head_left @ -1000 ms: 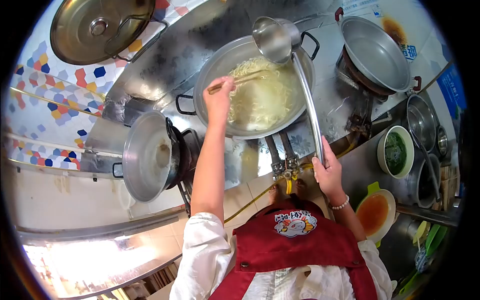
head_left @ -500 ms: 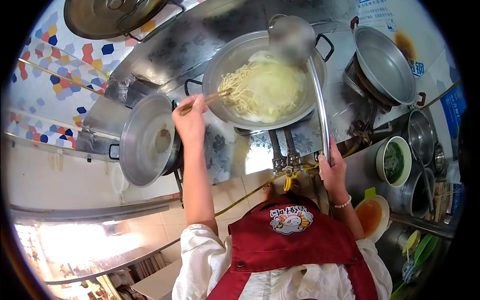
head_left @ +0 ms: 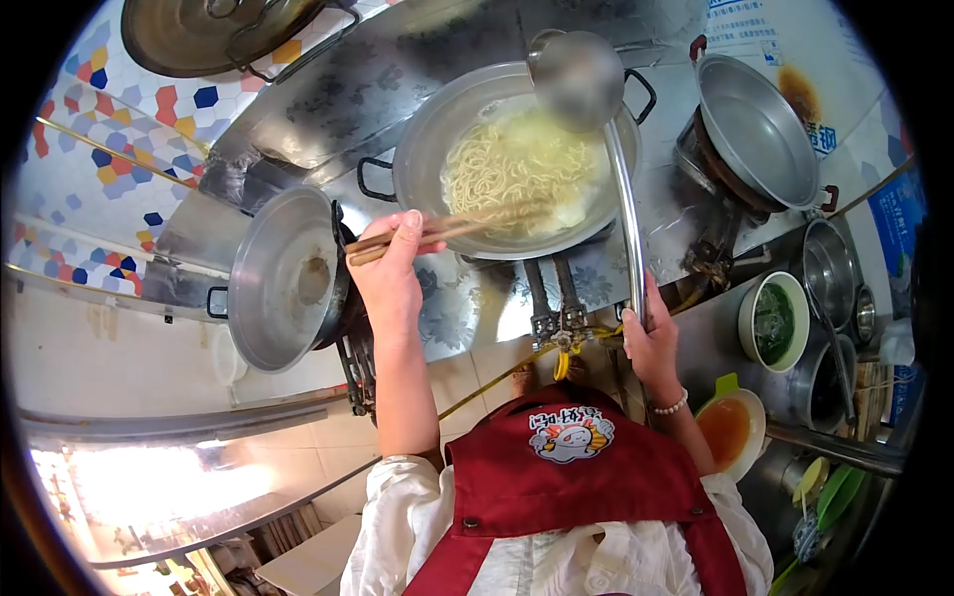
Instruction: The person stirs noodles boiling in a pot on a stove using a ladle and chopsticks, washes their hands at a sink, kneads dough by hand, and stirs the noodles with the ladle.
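Noodles (head_left: 507, 174) lie in steaming, cloudy liquid inside a wide metal pot (head_left: 422, 134) with black handles. My left hand (head_left: 396, 263) is closed around a pair of wooden chopsticks (head_left: 452, 228), whose blurred tips reach over the pot's near side into the noodles. My right hand (head_left: 651, 333) grips the long handle of a metal ladle (head_left: 578, 81). The ladle's rounded bowl is raised above the pot's far right rim, with steam around it.
A shallow metal pan (head_left: 283, 283) sits on the left and another pan (head_left: 760, 129) on a burner at the right. Bowls of green leaves (head_left: 775, 320) and orange-red liquid (head_left: 723, 434) stand at lower right. A large round lid (head_left: 199, 40) lies at upper left.
My left hand has moved slightly right and nearer my body, and the chopsticks have swept from the pot's left side to its near right part. The noodles have spread out. The ladle stays nearly in place.
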Demonstrator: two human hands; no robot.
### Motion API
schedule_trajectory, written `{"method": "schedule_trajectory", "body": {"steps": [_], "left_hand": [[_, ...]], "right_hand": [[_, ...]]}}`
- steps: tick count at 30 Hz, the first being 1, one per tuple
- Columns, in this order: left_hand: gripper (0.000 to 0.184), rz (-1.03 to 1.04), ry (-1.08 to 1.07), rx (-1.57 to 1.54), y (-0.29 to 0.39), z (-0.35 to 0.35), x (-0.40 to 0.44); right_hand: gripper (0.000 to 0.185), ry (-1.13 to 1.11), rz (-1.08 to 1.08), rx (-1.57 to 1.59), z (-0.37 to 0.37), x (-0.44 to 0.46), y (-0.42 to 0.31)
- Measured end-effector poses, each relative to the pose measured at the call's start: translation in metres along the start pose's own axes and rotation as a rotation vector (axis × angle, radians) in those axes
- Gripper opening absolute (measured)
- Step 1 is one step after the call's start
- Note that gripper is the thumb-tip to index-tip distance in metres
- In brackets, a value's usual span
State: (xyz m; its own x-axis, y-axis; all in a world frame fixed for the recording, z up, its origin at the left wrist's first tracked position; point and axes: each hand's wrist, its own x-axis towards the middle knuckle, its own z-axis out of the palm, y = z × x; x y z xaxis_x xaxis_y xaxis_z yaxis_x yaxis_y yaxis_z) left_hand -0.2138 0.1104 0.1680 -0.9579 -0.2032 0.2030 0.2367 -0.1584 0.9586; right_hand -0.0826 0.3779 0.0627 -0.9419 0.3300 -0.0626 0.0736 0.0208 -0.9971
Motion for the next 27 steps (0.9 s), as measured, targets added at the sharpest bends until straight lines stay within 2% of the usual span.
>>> {"method": "schedule_trajectory", "body": {"steps": [2, 5, 8, 11, 14, 18, 21, 25, 27], "left_hand": [[0.02, -0.09, -0.092, 0.003, -0.001, -0.005, 0.0], [0.018, -0.105, -0.103, 0.076, -0.008, 0.0, 0.003], [0.021, -0.076, -0.074, 0.123, -0.025, -0.009, 0.01], [0.022, -0.022, 0.01, 0.187, -0.027, -0.019, 0.015], [0.022, 0.056, 0.112, 0.11, -0.025, -0.032, 0.019], [0.022, 0.135, 0.205, 0.163, -0.001, -0.014, 0.01], [0.021, 0.095, 0.041, 0.163, -0.003, 0.023, 0.007], [0.02, -0.052, -0.278, 0.075, -0.049, 0.077, 0.021], [0.02, -0.029, -0.261, 0.144, -0.076, 0.077, 0.036]], "right_hand": [[0.058, -0.003, -0.005, -0.006, 0.0, 0.001, 0.001], [0.06, -0.017, -0.092, -0.079, 0.0, 0.003, 0.009], [0.058, 0.015, -0.031, -0.028, 0.005, 0.0, 0.0], [0.057, 0.001, -0.03, -0.022, 0.004, -0.001, -0.003], [0.057, 0.004, -0.037, -0.009, 0.003, -0.001, 0.001], [0.057, 0.006, -0.029, -0.015, 0.004, -0.001, 0.001], [0.058, 0.015, -0.055, -0.018, 0.008, -0.002, 0.003], [0.058, 0.007, -0.066, -0.011, 0.01, -0.002, 0.005], [0.058, 0.01, -0.063, -0.014, 0.01, -0.002, 0.003]]}}
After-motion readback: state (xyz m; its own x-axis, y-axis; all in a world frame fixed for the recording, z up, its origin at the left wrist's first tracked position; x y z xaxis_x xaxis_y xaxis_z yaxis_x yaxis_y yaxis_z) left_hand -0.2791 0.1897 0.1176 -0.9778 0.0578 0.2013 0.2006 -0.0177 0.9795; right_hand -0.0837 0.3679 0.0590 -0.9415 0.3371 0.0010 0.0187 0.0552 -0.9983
